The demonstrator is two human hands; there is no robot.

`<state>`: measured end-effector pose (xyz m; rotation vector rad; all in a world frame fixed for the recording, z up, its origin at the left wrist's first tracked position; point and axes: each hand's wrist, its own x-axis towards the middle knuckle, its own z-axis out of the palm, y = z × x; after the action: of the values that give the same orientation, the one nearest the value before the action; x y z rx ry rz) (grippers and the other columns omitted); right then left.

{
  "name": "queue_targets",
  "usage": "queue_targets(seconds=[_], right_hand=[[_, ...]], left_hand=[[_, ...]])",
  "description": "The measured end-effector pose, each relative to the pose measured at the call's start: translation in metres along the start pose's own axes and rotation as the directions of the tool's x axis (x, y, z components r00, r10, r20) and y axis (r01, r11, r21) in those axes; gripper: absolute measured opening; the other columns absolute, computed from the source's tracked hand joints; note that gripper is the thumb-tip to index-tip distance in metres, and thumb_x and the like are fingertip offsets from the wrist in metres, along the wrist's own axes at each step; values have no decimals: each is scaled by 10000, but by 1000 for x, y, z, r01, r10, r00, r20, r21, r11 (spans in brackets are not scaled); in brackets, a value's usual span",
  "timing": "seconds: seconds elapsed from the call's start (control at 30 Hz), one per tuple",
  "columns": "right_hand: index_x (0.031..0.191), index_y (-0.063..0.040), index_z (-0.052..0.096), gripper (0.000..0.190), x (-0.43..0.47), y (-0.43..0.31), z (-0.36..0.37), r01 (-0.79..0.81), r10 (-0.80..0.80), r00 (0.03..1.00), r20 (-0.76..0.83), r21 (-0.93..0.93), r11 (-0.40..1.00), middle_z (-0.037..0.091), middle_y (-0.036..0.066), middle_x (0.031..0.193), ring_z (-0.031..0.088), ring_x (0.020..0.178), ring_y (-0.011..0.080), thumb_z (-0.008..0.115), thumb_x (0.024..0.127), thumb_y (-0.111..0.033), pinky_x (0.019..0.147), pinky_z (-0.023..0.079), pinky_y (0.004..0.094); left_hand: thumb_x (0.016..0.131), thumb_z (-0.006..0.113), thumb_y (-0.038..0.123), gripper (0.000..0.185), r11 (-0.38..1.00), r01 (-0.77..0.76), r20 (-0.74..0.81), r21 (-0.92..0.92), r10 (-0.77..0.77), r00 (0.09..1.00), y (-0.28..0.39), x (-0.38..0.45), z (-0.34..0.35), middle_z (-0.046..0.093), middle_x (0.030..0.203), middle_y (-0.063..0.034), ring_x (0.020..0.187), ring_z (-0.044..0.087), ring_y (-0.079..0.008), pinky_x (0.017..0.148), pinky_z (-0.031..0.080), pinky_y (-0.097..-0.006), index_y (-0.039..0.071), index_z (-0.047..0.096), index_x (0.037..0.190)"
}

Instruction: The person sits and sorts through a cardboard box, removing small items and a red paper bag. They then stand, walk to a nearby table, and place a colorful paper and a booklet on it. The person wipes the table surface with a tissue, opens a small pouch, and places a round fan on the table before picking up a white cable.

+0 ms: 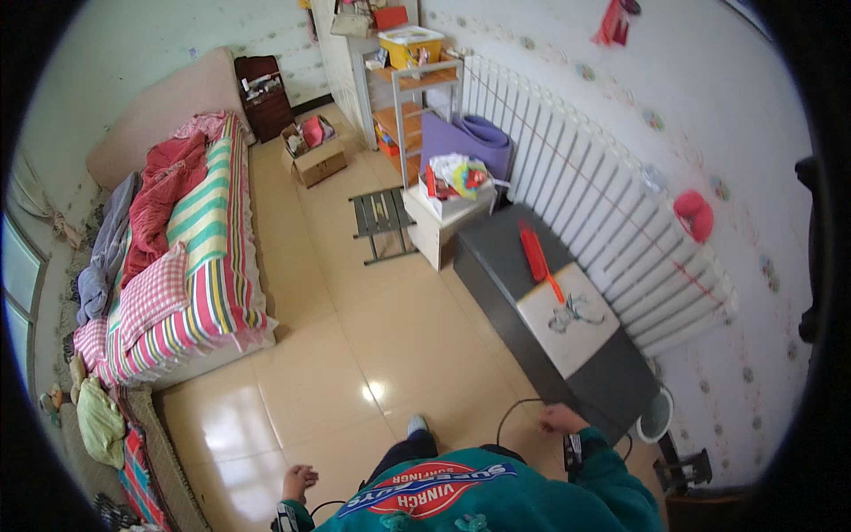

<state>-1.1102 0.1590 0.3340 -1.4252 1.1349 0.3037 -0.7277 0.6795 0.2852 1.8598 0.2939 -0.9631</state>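
My left hand (301,480) hangs over the tiled floor at the lower left, its fingers loosely bent and nothing seen in it. On the other side, my right hand (562,420) is curled with no object showing in it. It is nearest to the front end of a dark grey bench (608,382) along the wall. A black cable (503,417) loops beside that hand. Across the bench lies a pale cloth or mat with a dark drawing (572,349). A red brush with an orange handle (532,251) rests partly on it.
A bed with striped bedding (226,292) stands at left. Along the right wall run a white radiator (572,166), a wheeled-looking shelf rack (399,100) and a rolled purple mat (445,143). A folding stool (379,216), a cardboard box (319,166) and a white bin (658,419) stand on the floor.
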Motion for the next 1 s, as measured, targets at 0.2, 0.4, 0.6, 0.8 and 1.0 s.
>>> queue_targets(seconds=[0.2,0.4,0.6,0.8,1.0], right_hand=[[821,11,640,230,15,-145,-4,-4,-18,996,88,250,968,603,70,661,565,585,147,558,873,-198,543,454,270],[896,-23,601,188,107,-296,-21,166,-236,969,71,521,837,615,58,760,573,665,117,516,901,-191,608,453,240],[884,-30,597,186,250,-409,-25,327,-299,944,-136,489,809,607,37,776,564,697,108,516,898,-197,633,451,239],[873,-13,598,186,347,-490,-9,354,-360,931,-59,386,852,603,43,762,561,681,114,539,875,-189,624,451,240],[892,-11,599,182,397,-537,25,301,-205,944,-258,425,854,604,51,759,569,654,127,543,873,-184,596,462,247]], left_hand=[[895,527,215,229,946,-319,177,-62,325,929,254,87,95,635,862,-102,771,614,-179,693,486,-260,22,565,1010],[899,521,229,239,919,-392,368,-41,379,849,359,153,156,623,934,-99,842,603,-179,719,482,-271,30,564,1024],[896,513,207,241,971,-110,49,-212,123,991,361,200,101,628,959,-96,862,609,-191,731,491,-288,48,555,1072],[901,477,255,329,656,-160,-215,-737,-3,977,372,260,-5,559,1143,-91,1050,524,-225,866,436,-362,68,497,1171],[898,504,253,306,612,-253,-230,-750,117,966,482,392,-55,577,1012,-65,904,534,-199,799,457,-314,31,522,1108]])
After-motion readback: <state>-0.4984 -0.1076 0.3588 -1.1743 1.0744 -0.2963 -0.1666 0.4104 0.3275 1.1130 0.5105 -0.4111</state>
